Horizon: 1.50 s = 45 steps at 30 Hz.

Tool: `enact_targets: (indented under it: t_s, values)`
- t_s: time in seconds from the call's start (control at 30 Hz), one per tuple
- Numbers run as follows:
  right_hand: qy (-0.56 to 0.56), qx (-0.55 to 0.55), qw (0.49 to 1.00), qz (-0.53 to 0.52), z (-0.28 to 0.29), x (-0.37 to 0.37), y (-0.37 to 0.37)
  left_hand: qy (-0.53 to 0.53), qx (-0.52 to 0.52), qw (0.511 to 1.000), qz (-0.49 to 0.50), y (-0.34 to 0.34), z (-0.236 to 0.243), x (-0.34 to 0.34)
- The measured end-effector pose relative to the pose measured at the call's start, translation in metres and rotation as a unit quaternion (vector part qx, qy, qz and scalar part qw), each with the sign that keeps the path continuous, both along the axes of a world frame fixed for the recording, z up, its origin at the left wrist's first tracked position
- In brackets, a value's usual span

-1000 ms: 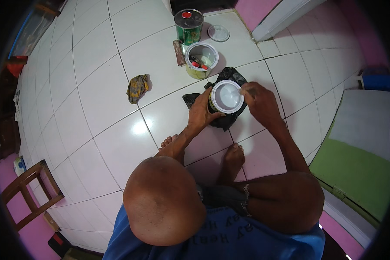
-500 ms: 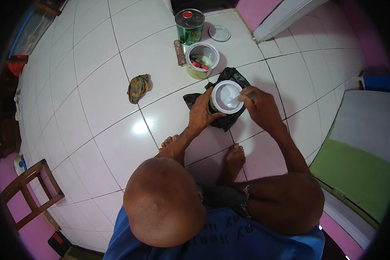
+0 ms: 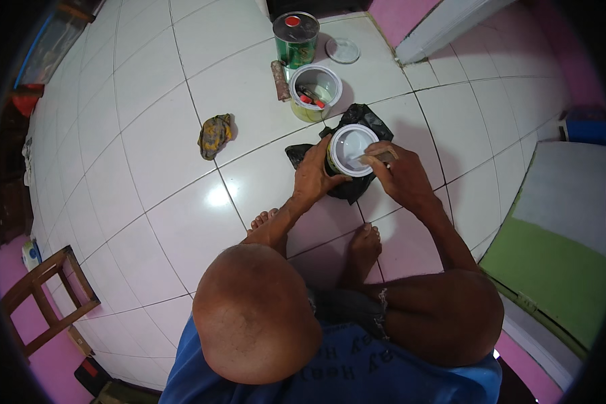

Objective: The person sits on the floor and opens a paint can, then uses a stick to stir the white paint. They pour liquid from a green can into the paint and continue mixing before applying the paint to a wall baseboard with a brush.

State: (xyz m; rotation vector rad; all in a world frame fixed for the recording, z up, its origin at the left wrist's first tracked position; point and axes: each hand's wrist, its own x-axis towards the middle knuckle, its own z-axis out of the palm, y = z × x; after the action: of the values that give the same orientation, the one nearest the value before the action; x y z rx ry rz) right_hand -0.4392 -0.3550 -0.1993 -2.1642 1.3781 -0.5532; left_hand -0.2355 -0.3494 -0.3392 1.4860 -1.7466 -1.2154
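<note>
A small can of white paint (image 3: 351, 145) stands on a crumpled black plastic bag (image 3: 347, 191) on the tiled floor. My left hand (image 3: 312, 174) is wrapped round the can's left side, thumb at the near rim. My right hand (image 3: 402, 176) grips a short pale tool (image 3: 388, 155) at the right rim; its lower end dips into the paint. My fingers hide much of the tool, so its exact kind is unclear. Just beyond the bag is a larger white-rimmed pail (image 3: 299, 112) with red-ended tools (image 3: 310, 99) inside.
Behind the pail are a green tin (image 3: 296, 48), a paint roller sleeve (image 3: 279, 81) and a round lid (image 3: 343, 50). A stained rag (image 3: 215, 137) lies to the left. A green panel (image 3: 552, 269), partly coated pale, is at the right; a wooden frame (image 3: 40, 283) at the left.
My right hand has shifted slightly down and turned, exposing more of the tool's pale handle; the tool's dipped end has moved within the can. My left hand stays on the can.
</note>
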Motion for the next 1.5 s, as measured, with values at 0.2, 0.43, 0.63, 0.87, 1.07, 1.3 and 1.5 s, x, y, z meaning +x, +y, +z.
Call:
enact_targets:
  t_s: [0.2,0.43,0.63,0.87,1.07,1.3,1.5]
  values:
    - [0.037,-0.087,0.995,-0.019,-0.006,-0.002,-0.025,0.005,0.0,1.0,0.0,0.0,-0.003,0.001]
    - [0.06,0.016,0.998,0.023,0.012,0.004,0.006,0.006,-0.042,0.999,0.008,0.005,-0.012,-0.001]
    - [0.027,-0.091,0.995,0.027,-0.007,-0.003,-0.029,0.004,0.006,1.0,0.002,0.001,-0.002,0.001]
    - [0.002,0.057,0.996,-0.075,0.004,-0.005,-0.009,0.009,-0.004,1.0,0.008,0.001,-0.002,0.002]
    - [-0.283,0.218,0.891,-0.279,-0.012,-0.026,-0.009,-0.011,-0.064,0.998,0.006,0.001,-0.009,0.003]
    - [-0.226,0.128,0.925,-0.278,0.082,-0.042,0.004,-0.005,-0.069,0.998,0.008,0.001,-0.011,-0.006]
    - [-0.16,0.09,0.947,-0.263,0.125,-0.027,0.007,-0.011,-0.074,0.997,0.01,0.004,-0.008,0.001]
